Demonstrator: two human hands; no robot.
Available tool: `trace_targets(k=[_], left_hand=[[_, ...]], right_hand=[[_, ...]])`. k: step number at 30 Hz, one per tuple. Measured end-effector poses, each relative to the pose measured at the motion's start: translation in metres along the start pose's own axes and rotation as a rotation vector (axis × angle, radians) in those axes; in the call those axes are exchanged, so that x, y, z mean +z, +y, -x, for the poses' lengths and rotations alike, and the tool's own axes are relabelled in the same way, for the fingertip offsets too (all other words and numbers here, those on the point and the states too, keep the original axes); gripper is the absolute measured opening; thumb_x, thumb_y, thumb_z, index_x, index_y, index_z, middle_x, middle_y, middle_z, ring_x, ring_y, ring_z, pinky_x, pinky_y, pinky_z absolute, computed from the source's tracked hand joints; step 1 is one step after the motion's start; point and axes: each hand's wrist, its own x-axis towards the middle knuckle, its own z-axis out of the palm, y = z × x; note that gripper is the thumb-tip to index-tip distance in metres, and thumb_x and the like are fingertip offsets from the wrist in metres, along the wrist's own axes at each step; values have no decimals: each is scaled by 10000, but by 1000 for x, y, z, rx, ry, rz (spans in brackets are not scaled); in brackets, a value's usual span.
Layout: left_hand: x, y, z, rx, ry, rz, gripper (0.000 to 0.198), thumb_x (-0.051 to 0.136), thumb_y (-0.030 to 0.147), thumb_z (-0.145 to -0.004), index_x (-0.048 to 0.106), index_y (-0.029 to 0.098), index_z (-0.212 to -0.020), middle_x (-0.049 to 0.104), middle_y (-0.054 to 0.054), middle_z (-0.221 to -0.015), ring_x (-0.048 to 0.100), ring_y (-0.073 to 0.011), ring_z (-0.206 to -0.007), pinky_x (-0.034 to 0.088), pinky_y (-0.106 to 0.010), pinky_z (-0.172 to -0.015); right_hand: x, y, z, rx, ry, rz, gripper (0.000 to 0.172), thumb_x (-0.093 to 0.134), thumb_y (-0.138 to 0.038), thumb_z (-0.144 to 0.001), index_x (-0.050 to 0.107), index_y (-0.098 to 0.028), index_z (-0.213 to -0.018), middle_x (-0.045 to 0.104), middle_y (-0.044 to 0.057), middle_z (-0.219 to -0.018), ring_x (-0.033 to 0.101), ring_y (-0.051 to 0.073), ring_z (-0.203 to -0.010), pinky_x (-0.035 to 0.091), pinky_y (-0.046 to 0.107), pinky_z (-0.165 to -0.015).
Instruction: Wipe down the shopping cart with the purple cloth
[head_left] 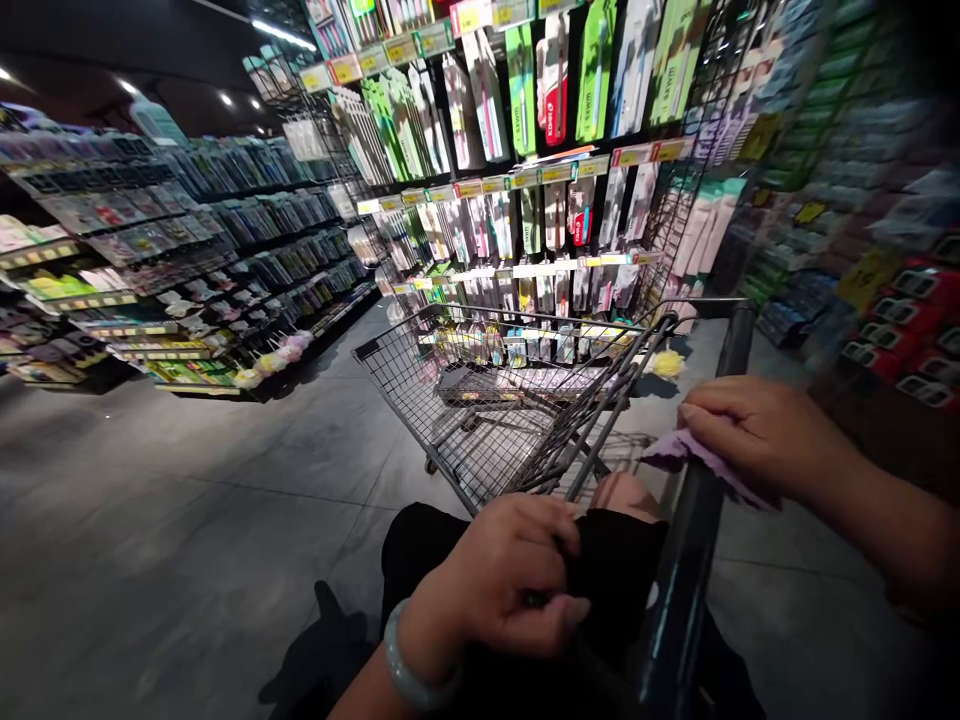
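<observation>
A pale purple cloth [709, 462] is bunched under my right hand [750, 430], which is closed over it against the dark handle [694, 540] of a shopping cart. Part of the cloth hangs out on both sides of the fingers. My left hand [517, 570], with a pale bracelet [409, 660] at the wrist, hovers left of the handle above my dark-clothed legs. Its fingers are loosely curled in and nothing shows in them. The wire basket [480, 440] of the cart reaches forward from the handle, tilted in this view.
Ahead of the cart, a display rack [525, 170] carries several rows of packaged toothbrush-like items with price tags. Long stocked shelves [247, 220] line the left side. Blurred shelves with red packs [907, 330] are close on the right. Grey floor [225, 500] stretches left of the cart.
</observation>
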Motion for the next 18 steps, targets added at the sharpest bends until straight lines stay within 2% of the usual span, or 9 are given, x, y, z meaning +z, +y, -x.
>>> trace_targets(k=[2, 4, 6, 9, 13, 15, 18], left_hand=[[-8, 8, 7, -53, 48, -56, 297, 484, 304, -897, 480, 216, -613, 571, -15, -572, 697, -179, -793, 538, -370, -965], [-17, 17, 14, -123, 66, -101, 301, 456, 310, -918, 540, 211, -646, 593, -22, -572, 710, -200, -834, 517, -407, -1006], [-24, 24, 22, -181, 68, -124, 325, 434, 309, -942, 578, 210, -669, 602, -28, -565, 716, -218, -885, 519, -412, -1001], [-34, 31, 34, -234, 93, -146, 341, 424, 280, -963, 602, 207, -681, 594, -32, -548, 715, -237, -953, 540, -393, -966], [-39, 34, 46, -265, 139, -164, 336, 420, 240, -963, 617, 201, -693, 605, -28, -563, 710, -242, -991, 526, -416, -997], [-41, 34, 50, -277, 171, -165, 341, 405, 219, -962, 620, 200, -697, 615, -23, -575, 709, -238, -988, 511, -439, -1019], [-46, 33, 59, -297, 229, -173, 346, 391, 216, -967, 630, 203, -716, 632, -15, -596, 703, -240, -987, 455, -507, -1079]], right_hand=[[-4, -26, 6, -45, -43, 2, 353, 467, -365, -942, 606, -214, -655, 638, 34, -699, 568, 173, -704, 356, 307, -615], [-6, -49, 12, -107, -9, -45, 304, 508, -345, -932, 639, -207, -695, 663, 48, -762, 590, 190, -767, 389, 323, -674], [-7, -60, 17, -180, 16, -165, 269, 527, -320, -929, 662, -206, -727, 675, 50, -786, 606, 191, -785, 422, 331, -721], [-4, -49, 21, -182, 18, -338, 235, 503, -277, -946, 676, -209, -801, 694, 52, -823, 634, 189, -796, 468, 327, -730], [4, -27, 23, -51, 151, -398, 228, 494, -268, -959, 662, -216, -814, 694, 53, -836, 641, 183, -785, 489, 327, -702], [7, -33, 24, -47, 175, -385, 202, 517, -263, -943, 651, -217, -799, 683, 46, -817, 626, 181, -764, 476, 330, -687], [8, -51, 26, -117, 162, -395, 162, 542, -251, -917, 643, -216, -796, 683, 38, -818, 623, 185, -762, 470, 333, -704]])
